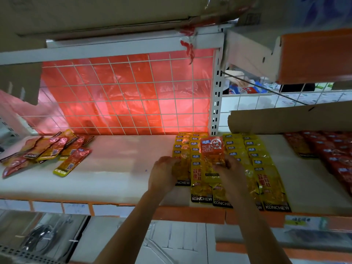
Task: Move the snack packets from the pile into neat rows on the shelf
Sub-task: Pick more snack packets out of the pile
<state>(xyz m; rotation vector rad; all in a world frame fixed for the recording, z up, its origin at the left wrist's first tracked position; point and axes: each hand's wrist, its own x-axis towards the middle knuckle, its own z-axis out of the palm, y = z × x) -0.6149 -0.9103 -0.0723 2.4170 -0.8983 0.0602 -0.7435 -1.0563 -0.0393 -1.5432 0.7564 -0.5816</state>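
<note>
Head view: shelf (118, 168) partly stocked. Yellow rows (247, 159) of overlapped packets run from back edge to front edge, right of middle; red rows (335, 151) toward right end. Right hand (231, 169), fingers closed on red packet (213, 151), holds it over yellow rows. Left hand (162, 173) lies flat on leftmost yellow row, fingers spread, gripping nothing discernible. Loose pile (49, 151) of mixed red and yellow packets near left end, well apart. Judgement: task roughly midway; pile not yet sorted.
</note>
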